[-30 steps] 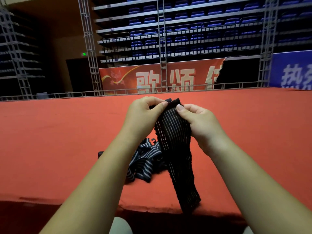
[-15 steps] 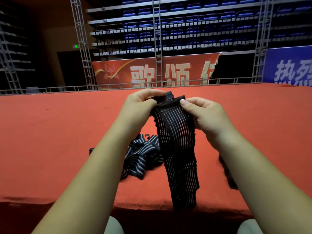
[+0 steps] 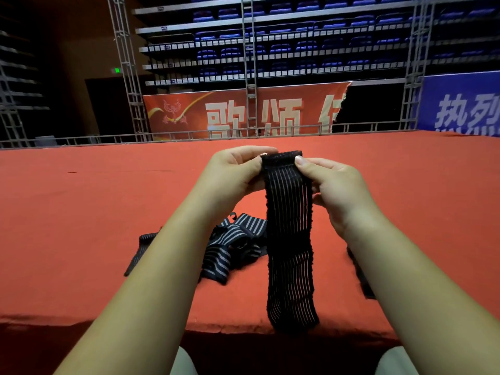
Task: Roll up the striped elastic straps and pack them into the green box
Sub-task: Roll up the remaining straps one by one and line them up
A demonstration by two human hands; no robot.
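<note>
Between both hands, striped elastic strap [image 3: 289, 239] hangs vertically.

Dim indoor arena. A red cloth-covered tabletop [image 3: 81, 212] spans the foreground, with a thin grey metal railing [image 3: 108, 138] beyond it. Red banner with pale characters [image 3: 238, 112] at 12 o'clock, blue banner [image 3: 460, 104] at 2 o'clock, tiered blue seats [image 3: 297, 50] above, and a grey lattice truss column [image 3: 127, 63] at 11 o'clock.

The held strap [image 3: 289, 239] hangs above the table [image 3: 81, 212]; strap heap [image 3: 232, 247] lies on it, left; perhaps another strap [image 3: 361, 277] lies right.
</note>
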